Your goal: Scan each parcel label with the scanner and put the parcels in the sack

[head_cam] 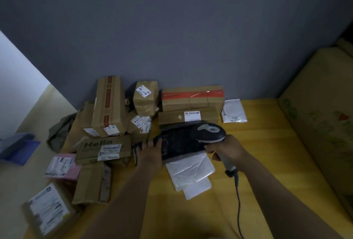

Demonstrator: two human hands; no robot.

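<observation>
My left hand [150,152] holds the near-left end of a flat black parcel [179,144], thumb on top, lifting it a little off the yellow surface [257,143]. My right hand [224,151] grips the grey handle of a black and grey scanner [210,131], whose head hangs over the parcel's right end. The scanner's cable [237,200] trails down toward me. No label shows on the black parcel. A dull green sack [59,131] lies crumpled at the far left edge, behind the boxes.
Several cardboard boxes [108,105] with white labels are piled against the grey wall. White plastic mailers [191,172] lie under the black parcel, another white mailer [234,110] at the back right. A pink parcel [65,166] sits left. A patterned cushion [324,114] borders the right.
</observation>
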